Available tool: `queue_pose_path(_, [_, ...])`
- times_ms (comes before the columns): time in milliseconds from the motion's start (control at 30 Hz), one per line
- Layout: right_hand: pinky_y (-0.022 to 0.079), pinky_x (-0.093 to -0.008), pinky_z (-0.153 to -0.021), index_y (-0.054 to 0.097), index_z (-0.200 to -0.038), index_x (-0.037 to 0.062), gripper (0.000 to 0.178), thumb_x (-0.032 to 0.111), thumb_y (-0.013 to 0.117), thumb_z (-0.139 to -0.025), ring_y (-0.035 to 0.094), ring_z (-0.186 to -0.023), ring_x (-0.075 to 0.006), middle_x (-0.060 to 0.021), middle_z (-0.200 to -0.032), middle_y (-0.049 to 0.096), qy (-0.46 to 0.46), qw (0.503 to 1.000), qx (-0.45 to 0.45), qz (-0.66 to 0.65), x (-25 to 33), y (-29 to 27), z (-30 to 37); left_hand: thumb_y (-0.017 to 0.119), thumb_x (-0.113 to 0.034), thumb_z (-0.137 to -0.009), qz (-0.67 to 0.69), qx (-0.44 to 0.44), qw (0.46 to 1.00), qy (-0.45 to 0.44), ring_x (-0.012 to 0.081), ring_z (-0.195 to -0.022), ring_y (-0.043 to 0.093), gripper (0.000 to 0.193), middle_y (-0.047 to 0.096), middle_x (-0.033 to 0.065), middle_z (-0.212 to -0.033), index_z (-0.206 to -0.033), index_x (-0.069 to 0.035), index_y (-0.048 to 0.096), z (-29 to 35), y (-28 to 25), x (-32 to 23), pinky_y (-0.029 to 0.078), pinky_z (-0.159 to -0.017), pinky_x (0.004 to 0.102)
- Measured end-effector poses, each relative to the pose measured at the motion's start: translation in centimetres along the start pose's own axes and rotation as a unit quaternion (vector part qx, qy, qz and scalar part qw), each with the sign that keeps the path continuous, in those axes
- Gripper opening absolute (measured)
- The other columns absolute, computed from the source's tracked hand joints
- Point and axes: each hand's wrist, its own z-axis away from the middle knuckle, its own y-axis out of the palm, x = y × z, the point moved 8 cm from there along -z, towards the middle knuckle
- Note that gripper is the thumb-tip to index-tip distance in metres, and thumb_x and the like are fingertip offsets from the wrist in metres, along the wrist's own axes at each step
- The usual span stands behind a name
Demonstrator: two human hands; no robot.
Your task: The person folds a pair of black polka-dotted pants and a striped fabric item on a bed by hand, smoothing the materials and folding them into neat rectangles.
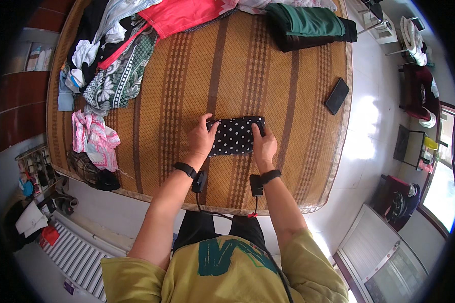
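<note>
Our left hand (201,139) and right hand (265,147), half closed, thumbs on top, hold opposite ends of a folded polka-dot cloth (233,136) mid-frame; a phone (337,96) lies upper right.

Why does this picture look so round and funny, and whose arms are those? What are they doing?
There's no robot here, just a person! A wide, bendy-looking camera on their head looks down, so edges curve. The left hand and right hand hold opposite ends of a folded black cloth with white dots. It's over a brown woven mat. Also on the mat are a dark phone on the right, a folded green cloth at the far right, and a heap of clothes at the far left.
</note>
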Motion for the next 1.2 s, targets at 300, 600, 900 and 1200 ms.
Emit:
queue_pose_path(300, [0.056,-0.0451,-0.079,0.067,-0.11,0.0035,0.054,0.052,0.071,-0.087,0.072,-0.091,-0.0379,-0.0192,-0.094,0.074,-0.053,0.992,0.06,0.097,2.9,0.1,-2.9,0.08,-0.039,-0.081,-0.093,0.13,0.91,0.382,0.0333,-0.148,0.03,0.086,0.032,0.0091,-0.16,-0.153,-0.017,0.038,4.3,2.0,-8.5,0.023,-0.119,0.0605])
queue_pose_path(600, [0.025,-0.0474,-0.121,0.043,-0.15,0.0096,0.05,0.02,0.052,-0.102,0.031,-0.149,-0.0322,-0.0097,-0.159,0.038,-0.337,0.918,0.101,0.184,4.0,2.8,-1.3,0.08,-0.057,-0.075,-0.174,0.208,0.888,0.371,0.0343,-0.153,0.014,0.102,0.016,0.0048,-0.167,-0.158,-0.026,0.03,5.1,6.3,-5.9,0.017,-0.12,0.0658])
queue_pose_path(900, [0.023,-0.0455,-0.122,0.026,-0.159,0.009,0.081,0.038,0.067,-0.096,0.024,-0.152,-0.0303,-0.0178,-0.164,0.025,-0.111,0.926,0.289,-0.218,1.5,2.0,-4.2,0.071,-0.007,-0.08,-0.057,0.216,0.921,0.321,0.0331,-0.137,0.048,0.078,0.045,0.0098,-0.153,-0.152,-0.016,0.042,1.9,3.6,-8.6,0.042,-0.112,0.047])
queue_pose_path(1200, [0.038,-0.0485,-0.114,0.039,-0.151,0.0048,0.083,0.058,0.065,-0.093,0.047,-0.136,-0.0282,-0.0139,-0.15,0.048,0.224,0.716,0.392,-0.532,-2.2,1.9,6.9,0.065,-0.02,-0.078,0.517,0.454,0.656,-0.31,0.0205,-0.072,0.071,0.038,0.072,0.0117,-0.092,-0.106,0.005,0.065,6.5,3.6,-6.4,0.061,-0.062,0.0316])
